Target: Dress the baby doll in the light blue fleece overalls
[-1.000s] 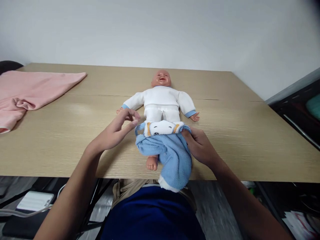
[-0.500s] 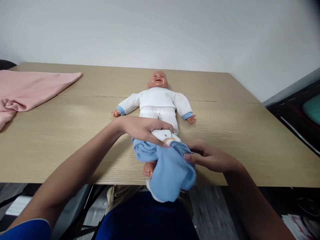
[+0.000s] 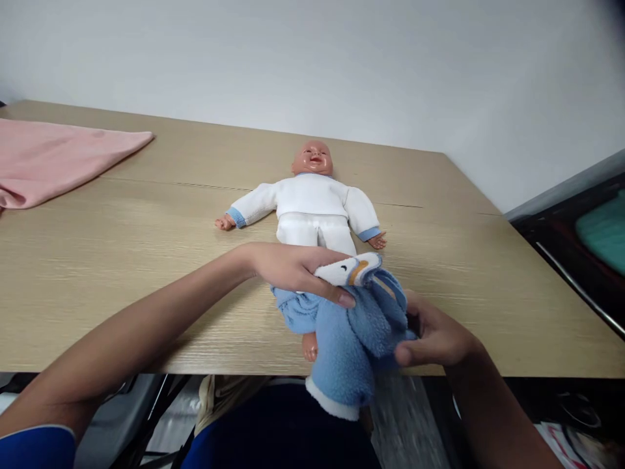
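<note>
A baby doll [image 3: 312,195] lies on its back on the table, in a white top with blue cuffs and white bottoms. Blue fleece trousers [image 3: 342,358] are bunched over its lower legs. One bare foot pokes out below the bunched cloth; the other leg's end is hidden. My left hand [image 3: 303,270] lies across the doll's legs and pinches the trousers beside a white patch with an orange beak shape. At the trousers' right side my right hand [image 3: 434,332] is closed, thumb and fingers on the blue cloth, with part of its fingers hidden. A white-hemmed leg hangs over the table edge.
A pink cloth [image 3: 68,156] is spread at the table's left. The wooden table [image 3: 146,260] has its front edge close to my body. A grey-white wall stands behind. At the right is a black-framed item [image 3: 547,228] with green inside.
Both hands have shifted right and slightly nearer with the trousers. The patch now stands up more, and the right-hand side of the cloth is gathered differently. The view has tilted slightly.
</note>
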### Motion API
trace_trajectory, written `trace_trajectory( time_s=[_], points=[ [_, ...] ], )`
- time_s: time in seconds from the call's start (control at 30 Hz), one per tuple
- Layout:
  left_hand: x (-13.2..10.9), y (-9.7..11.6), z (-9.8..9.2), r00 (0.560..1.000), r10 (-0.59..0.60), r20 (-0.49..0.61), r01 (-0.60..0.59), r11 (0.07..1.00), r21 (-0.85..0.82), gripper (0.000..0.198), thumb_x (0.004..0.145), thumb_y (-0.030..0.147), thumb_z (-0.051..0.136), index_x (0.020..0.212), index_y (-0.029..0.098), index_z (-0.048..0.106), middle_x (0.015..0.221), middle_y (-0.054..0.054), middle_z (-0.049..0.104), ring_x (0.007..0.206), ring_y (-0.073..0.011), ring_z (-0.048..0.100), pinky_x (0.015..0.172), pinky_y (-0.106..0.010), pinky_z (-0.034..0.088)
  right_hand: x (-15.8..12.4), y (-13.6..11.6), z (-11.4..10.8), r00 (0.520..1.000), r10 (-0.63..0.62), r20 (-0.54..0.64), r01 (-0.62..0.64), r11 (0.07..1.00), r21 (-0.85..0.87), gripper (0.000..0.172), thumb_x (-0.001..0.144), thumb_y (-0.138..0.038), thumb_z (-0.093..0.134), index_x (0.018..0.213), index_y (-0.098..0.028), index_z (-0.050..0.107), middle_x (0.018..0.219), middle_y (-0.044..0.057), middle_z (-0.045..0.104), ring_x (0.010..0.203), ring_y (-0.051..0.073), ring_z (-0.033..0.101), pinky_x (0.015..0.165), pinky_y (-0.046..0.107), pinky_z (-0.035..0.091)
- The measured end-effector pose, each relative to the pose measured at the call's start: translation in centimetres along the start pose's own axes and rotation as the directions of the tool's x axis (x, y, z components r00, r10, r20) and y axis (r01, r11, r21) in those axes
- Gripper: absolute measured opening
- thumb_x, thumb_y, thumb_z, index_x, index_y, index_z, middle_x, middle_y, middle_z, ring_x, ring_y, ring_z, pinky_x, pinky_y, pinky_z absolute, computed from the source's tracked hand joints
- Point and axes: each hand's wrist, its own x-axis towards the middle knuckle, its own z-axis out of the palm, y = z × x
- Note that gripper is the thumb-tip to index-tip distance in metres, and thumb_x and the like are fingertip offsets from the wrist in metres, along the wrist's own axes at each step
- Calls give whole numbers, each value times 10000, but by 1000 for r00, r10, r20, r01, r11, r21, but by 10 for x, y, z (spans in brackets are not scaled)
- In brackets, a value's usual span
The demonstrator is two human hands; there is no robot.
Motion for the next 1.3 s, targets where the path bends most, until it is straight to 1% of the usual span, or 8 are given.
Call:
trace_trajectory(
  time_s=[0.2, 0.43, 0.63, 0.8, 0.9, 1.0, 1.13, 1.3],
  points=[
    [-4, -12, -9, 981, -113, 161, 119, 992, -31, 276, 892, 404, 855, 1032, 191, 750, 943, -3, 761, 901, -223, 709, 757, -283, 563, -13, 15, -1, 909, 47, -415, -72, 997, -43, 474, 949, -715, 685, 1125, -299, 827, 1021, 68, 791, 947, 284, 739, 830, 397, 632],
    [-5, -19, -14, 981, -76, 179, 88, 994, -59, 445, 976, 374, 776, 1369, 175, 716, 1402, -60, 757, 1332, -273, 686, 1129, -344, 540, -15, -6, 4, 980, 199, -8, -195, 954, -228, 619, 783, -622, 900, 1261, -245, 791, 1214, 73, 796, 1155, 332, 725, 1006, 424, 598],
    [-3, -24, -11, 993, -107, 53, 107, 994, 0, 400, 997, 396, 732, 1318, 158, 720, 1305, -82, 778, 1259, -288, 698, 1107, -389, 532, -15, -2, 19, 975, 129, -180, -142, 988, -58, 486, 821, -668, 838, 1020, -226, 817, 1008, 73, 798, 1007, 297, 736, 942, 409, 607],
    [-9, -30, -13, 985, -171, 34, 174, 966, -189, 357, 990, 527, 722, 1059, 181, 773, 1009, -39, 805, 993, -221, 733, 952, -344, 581, -12, 19, 33, 911, 198, -361, -145, 975, 167, 533, 860, -766, 742, 819, -236, 710, 616, -1, 641, 541, 187, 591, 565, 329, 556],
    [-9, -27, -11, 974, -210, 80, 222, 950, -218, 395, 887, 569, 837, 1030, 202, 796, 974, -27, 807, 918, -211, 734, 846, -305, 598, -12, 18, 43, 931, 97, -353, -82, 995, 56, 525, 756, -683, 891, 1016, -245, 765, 842, 46, 767, 736, 252, 721, 753, 397, 643],
    [-6, -23, -6, 974, -196, 109, 214, 960, -181, 320, 794, 431, 949, 994, 222, 813, 971, -2, 806, 902, -195, 728, 777, -261, 585, -11, 11, 58, 856, 19, -517, -68, 995, -76, 525, 809, -534, 911, 1232, -259, 764, 1229, 106, 806, 1150, 350, 752, 1087, 509, 593],
    [-1, -22, -1, 990, -89, 111, 111, 970, -217, 253, 898, 382, 873, 1068, 206, 805, 1038, -16, 816, 991, -194, 733, 869, -270, 584, -7, 7, 75, 662, -97, -743, -42, 985, -166, 462, 958, -542, 754, 1316, -249, 739, 1338, 116, 780, 1258, 364, 715, 1128, 518, 573],
    [0, -16, 3, 994, -109, -1, 106, 973, -204, 244, 1019, 331, 705, 1199, 181, 774, 1232, -55, 813, 1190, -222, 722, 1072, -340, 538, -8, 5, 80, 687, 17, -726, -168, 976, -135, 432, 1010, -544, 661, 1340, -269, 711, 1317, 91, 772, 1204, 331, 721, 1077, 467, 579]
  ],
)
